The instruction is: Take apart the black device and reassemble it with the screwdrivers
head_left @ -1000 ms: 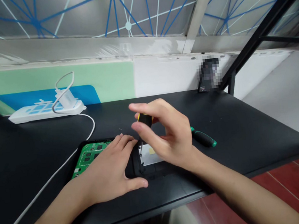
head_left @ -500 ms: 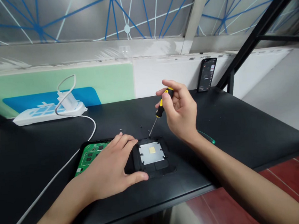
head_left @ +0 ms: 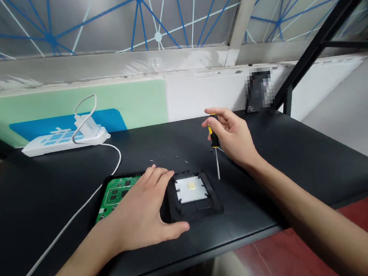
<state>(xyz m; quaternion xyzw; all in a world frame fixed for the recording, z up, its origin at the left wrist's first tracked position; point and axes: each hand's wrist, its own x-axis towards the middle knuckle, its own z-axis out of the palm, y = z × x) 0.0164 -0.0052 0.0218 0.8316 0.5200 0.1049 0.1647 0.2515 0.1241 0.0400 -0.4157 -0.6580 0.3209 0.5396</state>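
My right hand (head_left: 237, 135) grips a black and yellow screwdriver (head_left: 214, 136) by its handle. Its thin shaft points down, with the tip beside the right edge of a black plastic casing (head_left: 217, 201). Set in that casing is a silver metal plate (head_left: 186, 196) with a small pale yellow pad (head_left: 191, 186) in the middle. Flat across the left part of the device lies my left hand (head_left: 145, 212), fingers stretched toward the far edge and thumb spread near the close edge. It partly hides a green circuit board (head_left: 113, 195) in a black shell.
Several small screws, one a loose screw (head_left: 186, 162), lie behind the casing. A white power strip (head_left: 65, 142) with a plugged-in charger (head_left: 88, 125) stands at the back left, its white cable (head_left: 63, 234) running forward. A pixelated phone (head_left: 259, 90) leans on the wall.
My right hand has moved right and slightly down with the screwdriver, which now points nearly straight down. Its tip has gone from the casing's far edge to its right side. My left hand stays on the device.
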